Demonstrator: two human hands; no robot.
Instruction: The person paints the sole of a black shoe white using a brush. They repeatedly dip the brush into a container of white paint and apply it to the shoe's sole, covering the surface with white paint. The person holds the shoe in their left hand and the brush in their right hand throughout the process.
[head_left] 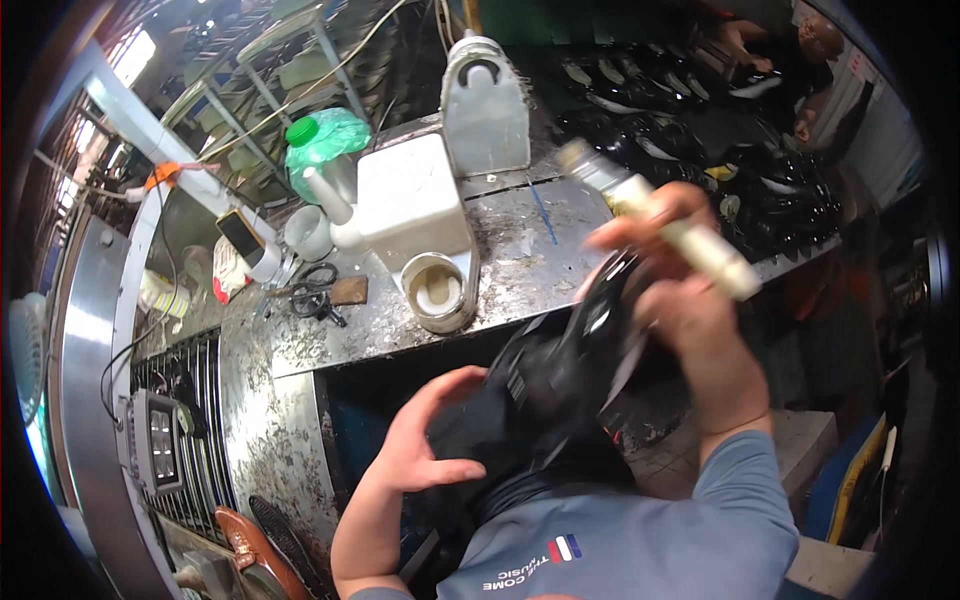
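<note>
The right hand (685, 300) grips a pale-handled brush (718, 260), fingers curled round the handle; the bristle end projects beyond the knuckles, up and to the left. A glossy black piece (560, 370), blurred, lies between the two hands, its upper end just beside the right fingertips. Contact there cannot be confirmed. The left hand (415, 445) has its thumb spread well away from its fingers, opening toward the black piece; whether the fingertips touch it cannot be told. Ahead of the left fingers, on the metal bench (515, 285), stands a white container (405, 190) with a round open cup (440, 318) at its near end. Black-handled scissors (312, 292) lie farther left of these fingers. Beyond the right fingers are glossy black shoes (665, 140).
</note>
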